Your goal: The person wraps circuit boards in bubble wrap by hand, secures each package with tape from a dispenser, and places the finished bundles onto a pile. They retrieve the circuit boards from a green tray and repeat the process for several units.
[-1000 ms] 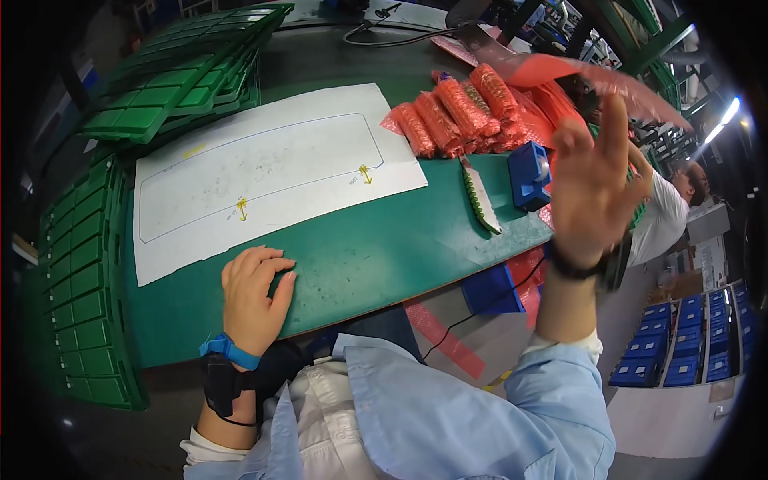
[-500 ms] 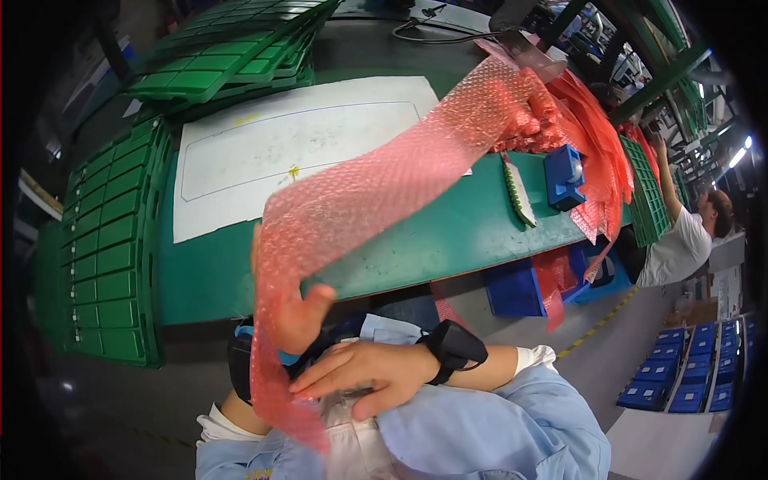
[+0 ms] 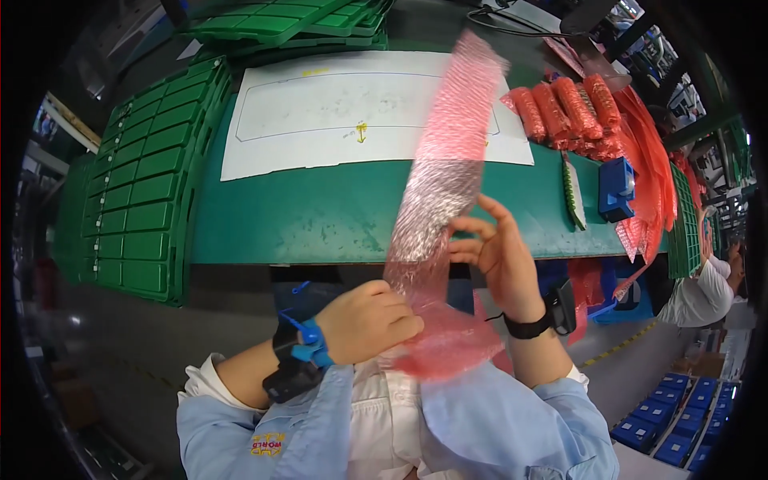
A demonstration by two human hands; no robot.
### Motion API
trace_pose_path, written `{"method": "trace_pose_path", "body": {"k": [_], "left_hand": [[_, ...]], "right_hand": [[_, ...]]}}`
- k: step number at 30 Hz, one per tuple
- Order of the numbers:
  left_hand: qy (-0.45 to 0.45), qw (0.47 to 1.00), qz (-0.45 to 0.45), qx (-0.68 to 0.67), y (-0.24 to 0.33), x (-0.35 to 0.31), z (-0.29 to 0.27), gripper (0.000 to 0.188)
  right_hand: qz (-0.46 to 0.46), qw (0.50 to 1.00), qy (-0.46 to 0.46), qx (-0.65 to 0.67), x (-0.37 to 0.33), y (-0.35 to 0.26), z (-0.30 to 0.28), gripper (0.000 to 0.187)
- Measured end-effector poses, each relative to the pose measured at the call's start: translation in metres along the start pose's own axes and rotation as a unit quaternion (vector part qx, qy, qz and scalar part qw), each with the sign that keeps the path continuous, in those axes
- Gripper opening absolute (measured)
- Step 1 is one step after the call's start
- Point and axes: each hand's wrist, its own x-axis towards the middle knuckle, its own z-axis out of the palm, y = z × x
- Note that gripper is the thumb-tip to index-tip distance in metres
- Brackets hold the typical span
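Note:
A long strip of pink bubble wrap [image 3: 452, 128] stands up in front of me. Its upper part reaches over the table, and its lower end bunches and flares near my shirt front. My left hand [image 3: 370, 322] is closed on the strip's lower left edge, fingers curled in. On the other side, my right hand [image 3: 506, 260] is raised with its fingers apart, the fingertips at the strip's right edge. Whether they press on the film is hard to make out. The strip is slightly blurred at its upper end.
A white marked sheet [image 3: 320, 112] lies on the green table [image 3: 296, 220]. Green crates [image 3: 144, 184] stand left. At right are wrapped red bundles [image 3: 564, 112], a green-handled blade [image 3: 573, 196], a blue tape dispenser [image 3: 616, 189] and hanging pink sheets [image 3: 652, 160]. A co-worker [image 3: 700, 292] is beyond.
The strip has come off the bundles at right and now rises upright in the middle. My left hand has moved right and closed on it; my right hand has lifted to its right edge.

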Motion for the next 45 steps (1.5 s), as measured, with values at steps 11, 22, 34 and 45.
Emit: {"method": "trace_pose_path", "body": {"k": [11, 22, 34, 45], "left_hand": [[0.004, 0.933, -0.353, -0.07, -0.094, -0.06, 0.129, 0.031], [-0.011, 0.964, -0.25, -0.087, -0.024, -0.048, 0.028, 0.037], [0.135, 0.942, -0.252, 0.177, -0.027, 0.009, 0.002, 0.049], [0.156, 0.931, -0.296, 0.146, -0.017, 0.008, -0.006, 0.052]], "right_hand": [[-0.235, 0.674, -0.198, -0.672, 0.044, 0.001, 0.055, 0.045], [-0.243, 0.625, -0.247, -0.7, 0.041, 0.019, 0.046, 0.036], [-0.24, 0.676, -0.147, -0.681, 0.038, 0.0, 0.033, 0.021], [-0.259, 0.659, -0.071, -0.703, 0.05, 0.018, 0.027, 0.022]]}}
